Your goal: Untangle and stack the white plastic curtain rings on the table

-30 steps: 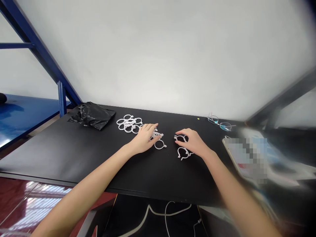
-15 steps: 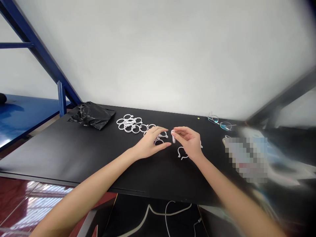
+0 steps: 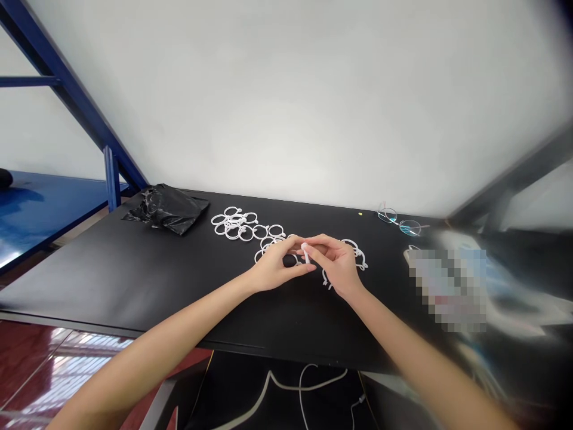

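Observation:
A white plastic curtain ring is seen almost edge-on between my two hands, above the black table. My right hand pinches it between thumb and fingertips. My left hand is closed round it from the other side, index finger at its top and thumb at its lower end. Fingers partly hide where they touch it. Beside and behind my left hand lie several more white rings, loosely spread. Near my right hand rest a few other rings, one of them an opened ring, partly covered by the hand.
A crumpled black plastic bag lies at the back left of the black table. Eyeglasses sit at the back right, near a blurred phone-like object. A white wall stands behind. Cables hang below the front edge.
My right hand has moved left with the curtain ring, and my left hand has shifted slightly right to meet it. The rings behind my right hand now show more.

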`<state>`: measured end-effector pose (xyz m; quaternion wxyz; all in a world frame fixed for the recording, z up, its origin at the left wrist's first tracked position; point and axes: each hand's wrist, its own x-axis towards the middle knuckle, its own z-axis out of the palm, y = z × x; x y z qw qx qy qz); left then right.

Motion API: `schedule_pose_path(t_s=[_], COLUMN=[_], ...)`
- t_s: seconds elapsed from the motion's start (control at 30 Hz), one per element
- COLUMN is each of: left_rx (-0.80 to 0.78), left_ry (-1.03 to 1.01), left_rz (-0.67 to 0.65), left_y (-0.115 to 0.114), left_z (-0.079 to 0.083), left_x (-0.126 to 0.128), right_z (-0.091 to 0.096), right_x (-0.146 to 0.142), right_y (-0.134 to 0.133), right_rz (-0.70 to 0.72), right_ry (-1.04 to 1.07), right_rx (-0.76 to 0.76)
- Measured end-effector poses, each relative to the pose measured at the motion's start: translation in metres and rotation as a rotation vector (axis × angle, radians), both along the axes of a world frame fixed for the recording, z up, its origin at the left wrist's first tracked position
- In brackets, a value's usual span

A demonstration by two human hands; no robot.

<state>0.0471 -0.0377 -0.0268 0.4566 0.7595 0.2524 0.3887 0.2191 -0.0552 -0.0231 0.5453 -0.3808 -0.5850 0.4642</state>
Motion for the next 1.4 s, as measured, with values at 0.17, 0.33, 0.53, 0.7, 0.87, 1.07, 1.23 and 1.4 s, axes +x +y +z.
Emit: schedule_pose_path(t_s=[0.17,0.33,0.53,0.7,0.87,1.07,1.23,1.4], left_rx=[0.037,0.193,0.273,0.27,0.276,0.349,0.395,0.422], left_ry=[0.063,0.155,0.171,0.158,0.17,0.235,0.405,0.603], left_rz=[0.111,0.215,0.23,0.222,0.228,0.263,0.36,0.42], left_y=[0.004,0.013,0.016,0.017,0.018,0.022,0.028,0.028], left_z=[-0.005,-0.003,0.003,0.001,0.001,-0.003,-0.014,-0.019], left_x=[-0.002,-0.011,-0.017,-0.018,-0.018,-0.021,-0.024,-0.024], right_z=[-0.001,0.0,-0.006,-0.013,-0.012,0.007,0.023,0.02], right_x=[0.011,0.022,0.021,0.022,0.019,0.036,0.057,0.061], right_y=[0.006,0.011,0.012,0.014,0.013,0.013,0.018,0.02], right_rz=[-0.032,-0.085,-0.095,-0.074,-0.084,-0.009,0.187,0.3], right_ry=[-0.207,-0.486,-0.435,-0.384,-0.348,-0.418,-0.764,-0.914], right_rx=[0.252,0.45,0.382,0.341,0.272,-0.025,-0.197,-0.228])
